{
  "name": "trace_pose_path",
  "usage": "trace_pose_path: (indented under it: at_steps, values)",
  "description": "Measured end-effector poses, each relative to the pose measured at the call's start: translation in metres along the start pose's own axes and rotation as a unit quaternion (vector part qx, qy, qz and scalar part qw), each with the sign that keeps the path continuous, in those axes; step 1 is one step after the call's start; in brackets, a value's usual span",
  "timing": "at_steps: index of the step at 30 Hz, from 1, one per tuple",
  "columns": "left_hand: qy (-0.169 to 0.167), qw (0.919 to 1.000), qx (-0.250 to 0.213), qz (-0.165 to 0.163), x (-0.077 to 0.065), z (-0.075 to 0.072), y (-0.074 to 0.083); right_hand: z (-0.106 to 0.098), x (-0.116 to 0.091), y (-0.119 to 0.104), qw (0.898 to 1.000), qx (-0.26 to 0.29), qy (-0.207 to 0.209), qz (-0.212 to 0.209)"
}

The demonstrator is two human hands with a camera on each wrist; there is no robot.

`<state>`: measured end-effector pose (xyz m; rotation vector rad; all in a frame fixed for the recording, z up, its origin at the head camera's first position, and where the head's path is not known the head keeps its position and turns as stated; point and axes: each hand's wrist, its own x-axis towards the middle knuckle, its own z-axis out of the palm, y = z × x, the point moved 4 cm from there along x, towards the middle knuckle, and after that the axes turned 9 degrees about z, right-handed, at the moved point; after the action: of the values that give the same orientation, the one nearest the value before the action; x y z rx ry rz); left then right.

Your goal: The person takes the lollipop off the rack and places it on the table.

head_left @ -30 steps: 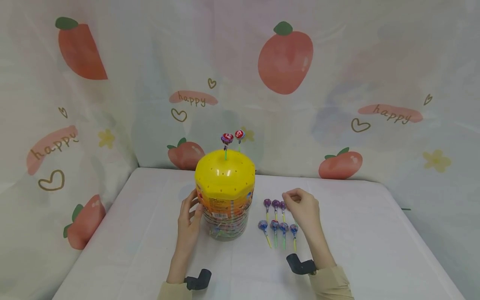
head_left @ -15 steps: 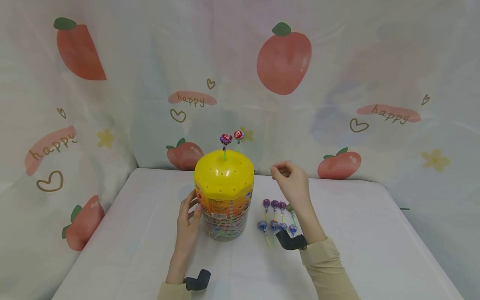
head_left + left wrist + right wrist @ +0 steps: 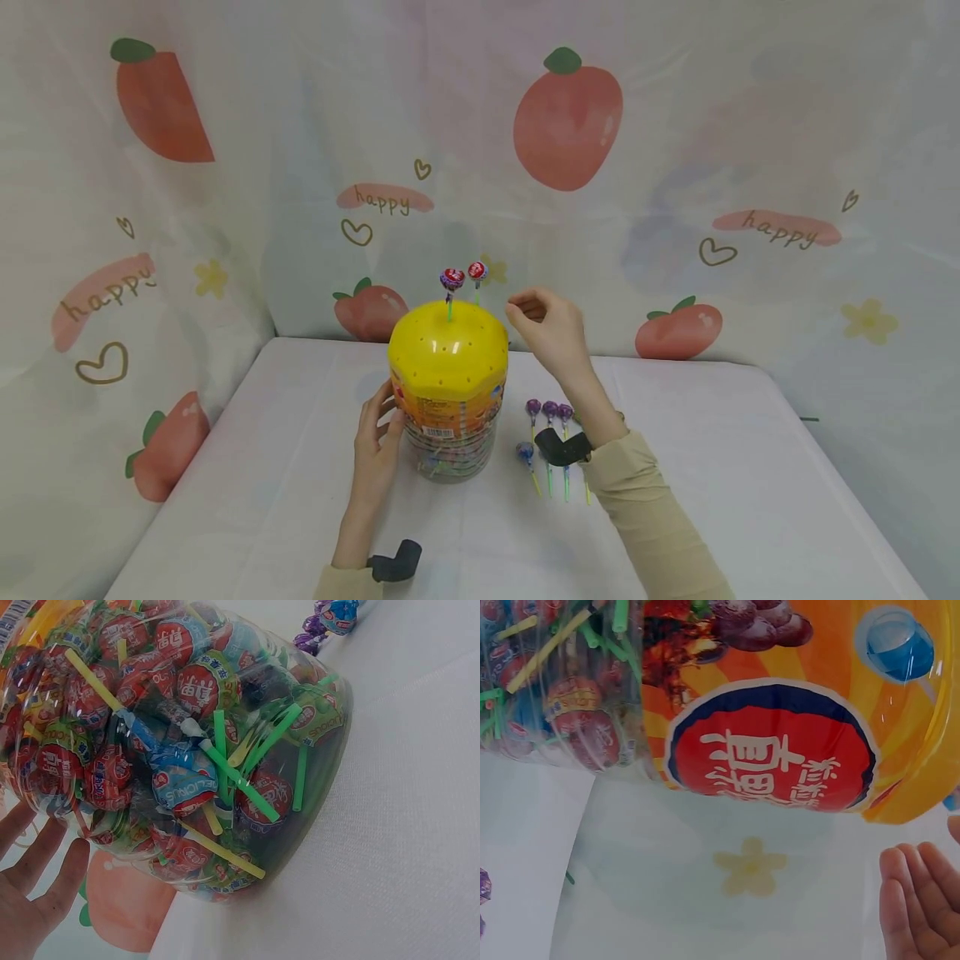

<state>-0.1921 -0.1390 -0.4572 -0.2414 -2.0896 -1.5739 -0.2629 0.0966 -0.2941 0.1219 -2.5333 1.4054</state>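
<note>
A clear jar (image 3: 457,458) with a yellow lid (image 3: 447,350) stands on the table, filled with wrapped lollipops. Its orange label (image 3: 832,660) shows in the right wrist view. My left hand (image 3: 377,446) rests against the jar's left side, its fingers (image 3: 64,877) fairly straight. Upright in holes of the lid stand two lollipops, a purple-wrapped one (image 3: 452,280) and a red-topped one (image 3: 477,271). My right hand (image 3: 551,329) hovers just right of the lid, apart from it. No held thing shows in it; its fingers (image 3: 922,900) look loosely extended.
Lollipops lie in two rows right of the jar, including a purple one (image 3: 533,407) and a blue one (image 3: 525,452); my right forearm partly covers them. A printed cloth (image 3: 675,150) hangs behind the white table (image 3: 247,467).
My right hand has risen from the lollipop rows and moved left to the lid's side. A green lollipop came into sight where the hand had been. My left hand and the jar stay put.
</note>
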Motion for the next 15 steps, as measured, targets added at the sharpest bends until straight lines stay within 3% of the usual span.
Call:
trace_pose_path:
  at_steps: [6, 15]
  values:
    - [0.001, 1.0, 0.002, 0.005, 0.0, -0.001, 0.0, 0.009, 0.009, -0.012, 1.0, 0.0, -0.011, -0.024]
    - [0.003, 1.0, 0.004, 0.008, 0.0, -0.001, -0.001, 0.023, 0.02, -0.019, 0.997, 0.056, -0.021, -0.043]
